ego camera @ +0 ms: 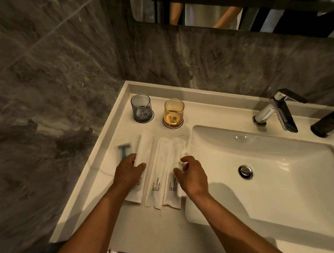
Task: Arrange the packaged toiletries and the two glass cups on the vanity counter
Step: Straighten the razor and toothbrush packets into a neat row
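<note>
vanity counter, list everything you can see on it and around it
glass cups: 2, grey and amber, each on a round coaster at the back of the counter
toothbrush packets: 3, white, side by side in front of the cups; left, middle, right
razor: 1, green, in a clear wrap, left of the packets
sink basin: 1, white, right of the packets
faucet: 1, chrome, behind the basin
mirror: 1, on the wall above
left hand: resting on the left packet
right hand: fingers curled over the right packet
</note>
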